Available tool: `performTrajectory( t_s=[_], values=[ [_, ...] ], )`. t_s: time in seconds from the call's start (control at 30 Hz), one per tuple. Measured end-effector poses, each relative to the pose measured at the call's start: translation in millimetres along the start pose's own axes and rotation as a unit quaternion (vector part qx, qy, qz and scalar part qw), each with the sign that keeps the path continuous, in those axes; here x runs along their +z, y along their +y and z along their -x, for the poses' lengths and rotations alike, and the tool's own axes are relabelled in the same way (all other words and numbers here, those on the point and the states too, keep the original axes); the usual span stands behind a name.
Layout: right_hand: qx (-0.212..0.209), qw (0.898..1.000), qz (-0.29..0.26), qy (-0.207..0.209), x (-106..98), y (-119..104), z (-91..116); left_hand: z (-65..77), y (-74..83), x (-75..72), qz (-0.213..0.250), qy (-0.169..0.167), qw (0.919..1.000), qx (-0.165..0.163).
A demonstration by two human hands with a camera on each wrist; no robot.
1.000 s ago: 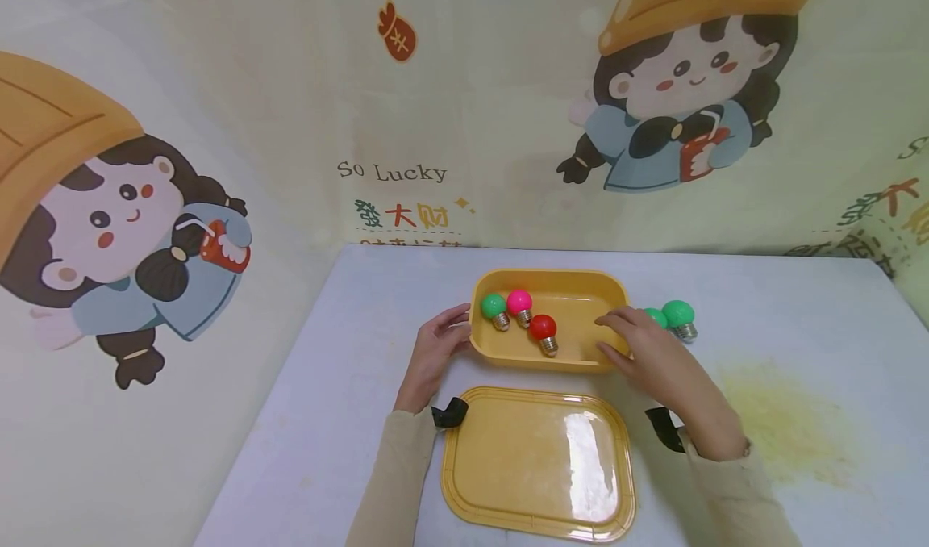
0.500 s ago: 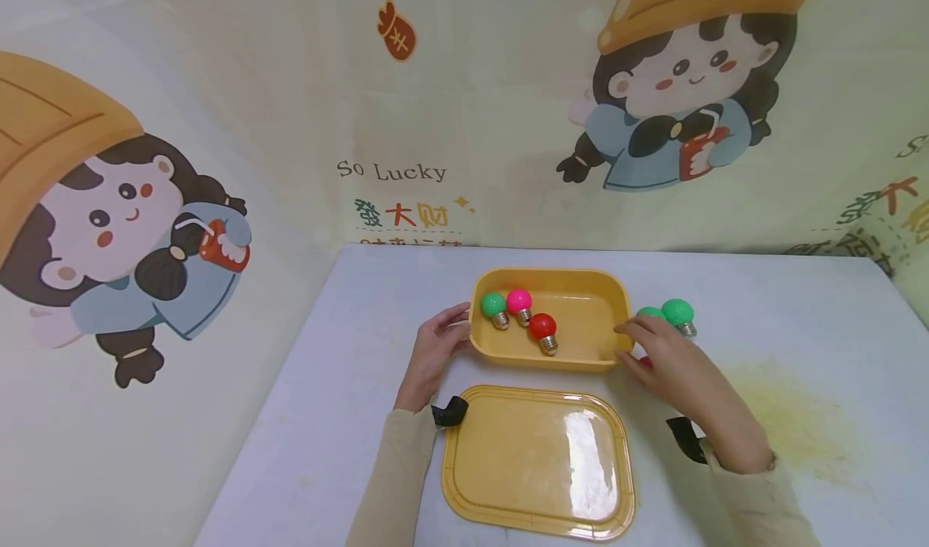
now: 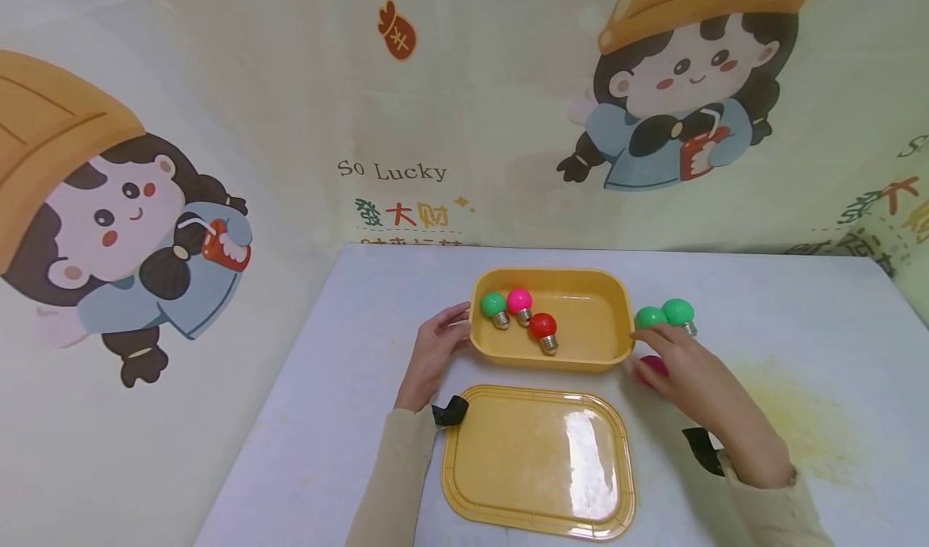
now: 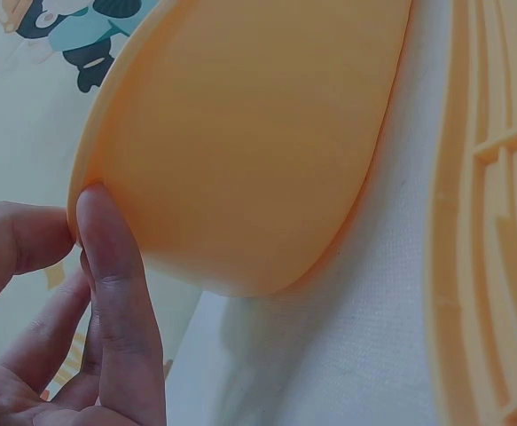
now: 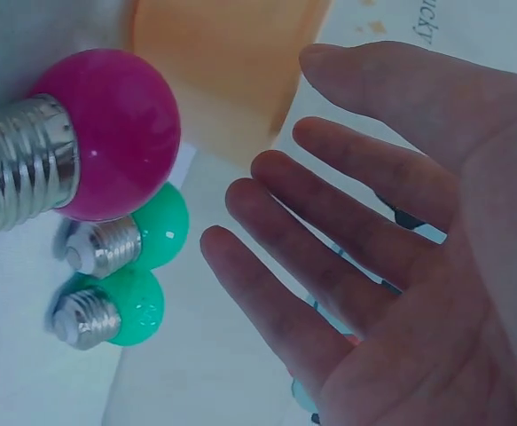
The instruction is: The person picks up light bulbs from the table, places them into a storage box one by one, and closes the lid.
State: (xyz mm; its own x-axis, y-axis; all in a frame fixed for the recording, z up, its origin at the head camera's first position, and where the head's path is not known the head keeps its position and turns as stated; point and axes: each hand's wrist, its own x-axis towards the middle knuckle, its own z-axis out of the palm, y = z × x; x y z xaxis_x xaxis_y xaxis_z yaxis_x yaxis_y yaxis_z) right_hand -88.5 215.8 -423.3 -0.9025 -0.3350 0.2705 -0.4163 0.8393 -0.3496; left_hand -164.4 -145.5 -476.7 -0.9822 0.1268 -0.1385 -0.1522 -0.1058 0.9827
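Observation:
My left hand (image 3: 438,349) pinches the left end of a yellow plastic tub (image 3: 591,321); the left wrist view has the thumb (image 4: 121,293) against the outer wall and a fingertip at the rim. Inside the tub lie a green bulb (image 3: 493,305), a pink bulb (image 3: 519,301) and a red bulb (image 3: 543,326). Beyond the tub's right end is my right hand (image 3: 693,377), its fingers spread and holding nothing. Close by sits a magenta light bulb (image 5: 116,133), partly covered by that hand in the head view. Two green bulbs (image 5: 165,226) lie together farther back.
A shallow yellow tray (image 3: 515,458) with a rounded, ridged rim lies in front of the tub on the white table (image 3: 312,450). Behind the table hangs a printed backdrop (image 3: 493,111). A yellowish stain (image 3: 798,418) marks the table at the right.
My right hand has moved right, from over the tub's right end to outside it. The magenta bulb and more of the two green bulbs have come into sight. The left hand stays put.

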Motion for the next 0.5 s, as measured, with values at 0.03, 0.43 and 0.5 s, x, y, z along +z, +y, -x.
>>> performTrajectory(
  t_s=[0.03, 0.43, 0.5],
  values=[
    [0.001, 1.0, 0.0, -0.002, 0.3, 0.6, 0.7, 0.3, 0.2, 0.0, 0.001, 0.0, 1.0, -0.001],
    [0.033, 0.999, -0.001, -0.029, 1.4, 5.0, 5.9, -1.4, -1.1, -0.3, 0.002, -0.001, 1.0, 0.002],
    [0.04, 0.998, -0.001, -0.041, 1.5, 6.4, 6.7, -1.5, -1.8, -0.4, 0.001, 0.002, 1.0, 0.004]
  ],
)
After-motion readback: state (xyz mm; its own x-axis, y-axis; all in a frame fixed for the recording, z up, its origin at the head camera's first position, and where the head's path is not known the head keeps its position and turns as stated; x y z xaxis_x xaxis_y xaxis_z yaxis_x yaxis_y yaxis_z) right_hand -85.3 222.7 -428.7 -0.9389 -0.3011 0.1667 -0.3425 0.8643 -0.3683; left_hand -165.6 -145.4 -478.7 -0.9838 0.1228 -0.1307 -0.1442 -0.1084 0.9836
